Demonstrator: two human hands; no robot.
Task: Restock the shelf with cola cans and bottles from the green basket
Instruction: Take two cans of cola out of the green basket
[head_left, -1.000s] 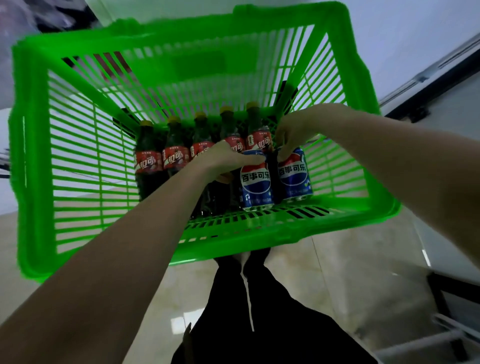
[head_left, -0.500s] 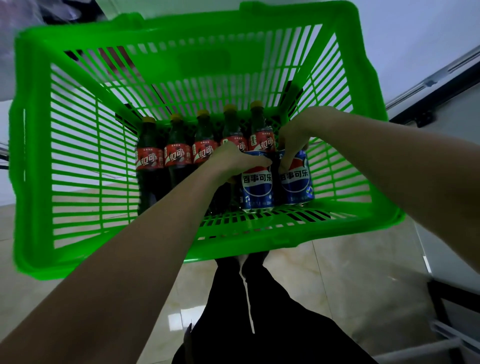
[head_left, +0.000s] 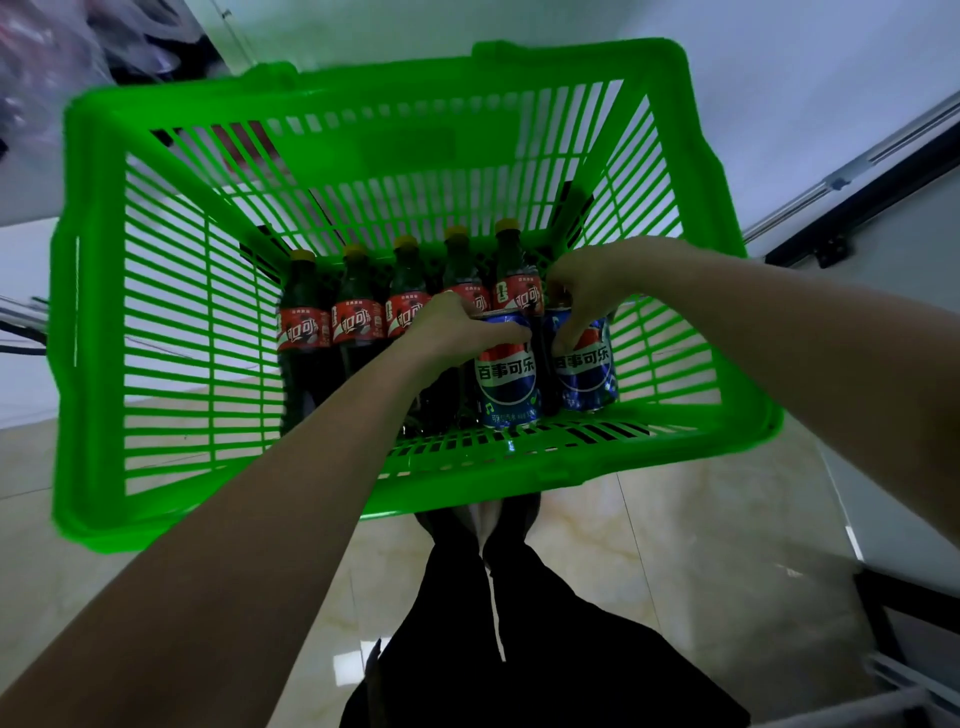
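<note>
A green slatted basket (head_left: 93, 322) sits below me. Inside stands a row of several dark cola bottles (head_left: 358, 312) with red labels and yellow caps. In front of them at the right are two blue cola cans. My left hand (head_left: 447, 327) grips the top of the left blue can (head_left: 506, 384). My right hand (head_left: 582, 291) grips the top of the right blue can (head_left: 587, 371), fingers curled down over its rim. Both cans still stand on the basket floor.
The basket rests above a glossy tiled floor (head_left: 675, 519). My black trousers (head_left: 519, 649) show below it. A dark metal frame (head_left: 883, 613) is at the lower right, and a white wall with a dark rail (head_left: 857, 197) runs along the right.
Both hands have stayed on the can tops and closed more firmly round them. The cans have barely shifted; the view has tilted slightly.
</note>
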